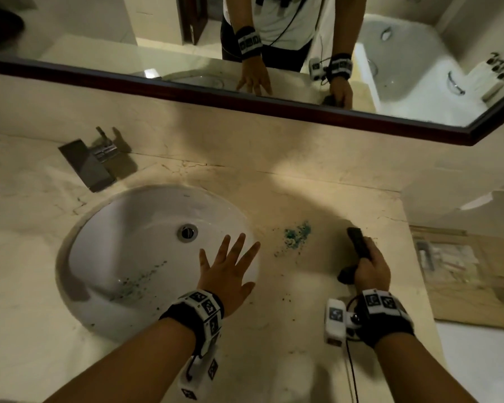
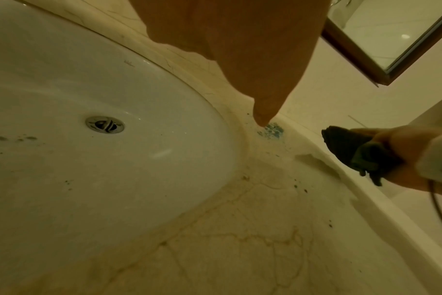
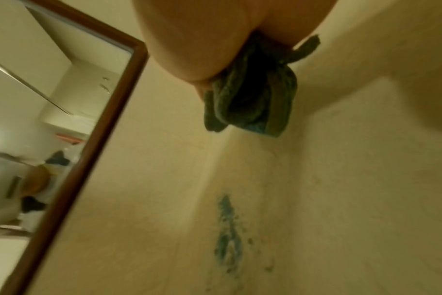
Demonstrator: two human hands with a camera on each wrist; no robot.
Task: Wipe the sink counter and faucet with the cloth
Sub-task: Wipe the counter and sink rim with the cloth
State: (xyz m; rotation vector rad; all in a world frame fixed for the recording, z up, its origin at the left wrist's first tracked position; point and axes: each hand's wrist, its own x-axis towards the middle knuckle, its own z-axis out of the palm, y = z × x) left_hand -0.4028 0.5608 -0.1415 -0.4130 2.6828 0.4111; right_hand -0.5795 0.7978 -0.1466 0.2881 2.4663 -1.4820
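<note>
My right hand grips a bunched dark green cloth above the beige marble counter, right of a blue-green stain. The right wrist view shows the cloth hanging from my fist over the stain. My left hand hovers with fingers spread over the right rim of the white round sink. In the left wrist view, a finger points down near the stain, with the cloth at the right. The dark square faucet stands at the back left.
Blue-green specks lie inside the sink bowl near the front. A wood-framed mirror runs along the wall behind the counter. The counter ends at the right edge, beyond which a paper-covered lower surface sits.
</note>
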